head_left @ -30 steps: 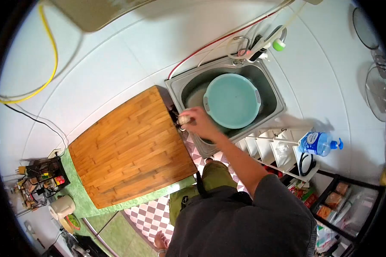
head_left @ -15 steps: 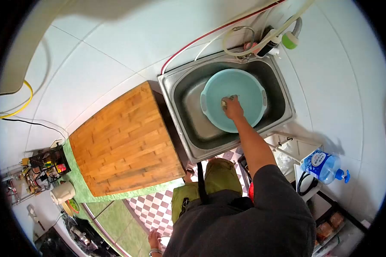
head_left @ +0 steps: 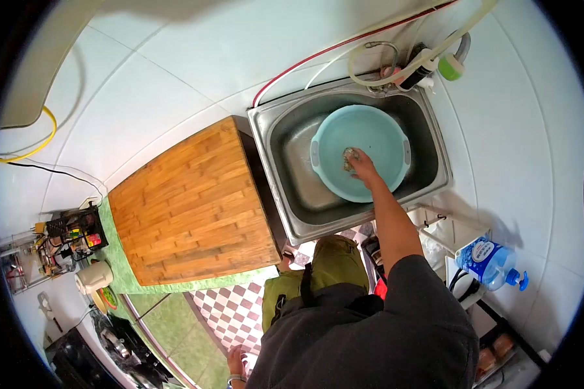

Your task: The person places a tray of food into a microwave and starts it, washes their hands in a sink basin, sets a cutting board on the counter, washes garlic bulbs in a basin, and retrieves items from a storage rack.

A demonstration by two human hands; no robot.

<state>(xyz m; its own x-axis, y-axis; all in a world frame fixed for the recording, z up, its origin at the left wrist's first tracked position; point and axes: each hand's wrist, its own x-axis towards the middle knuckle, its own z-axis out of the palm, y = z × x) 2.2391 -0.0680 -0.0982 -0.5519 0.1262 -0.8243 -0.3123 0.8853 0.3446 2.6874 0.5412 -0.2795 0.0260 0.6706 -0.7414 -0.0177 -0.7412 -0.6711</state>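
My right hand reaches into a pale blue-green plastic basin that sits in the steel sink. Its fingers are closed on a small mottled grey-brown lump, whose kind is too small to tell. The basin's inside looks plain around the lump, with a few tiny dark specks. Low in the view, my left hand hangs beside my body with curled fingers. Something white shows against these fingers, mostly hidden by my dark shirt.
A thick wooden chopping board lies on the green counter left of the sink. A tap, hoses and bottles stand behind the sink. At the right, a blue-labelled pump bottle stands near a white rack.
My right hand turns slightly within the basin, and more of the lump shows at its fingertips. The whole view has shifted a little. My left hand stays low at my side.
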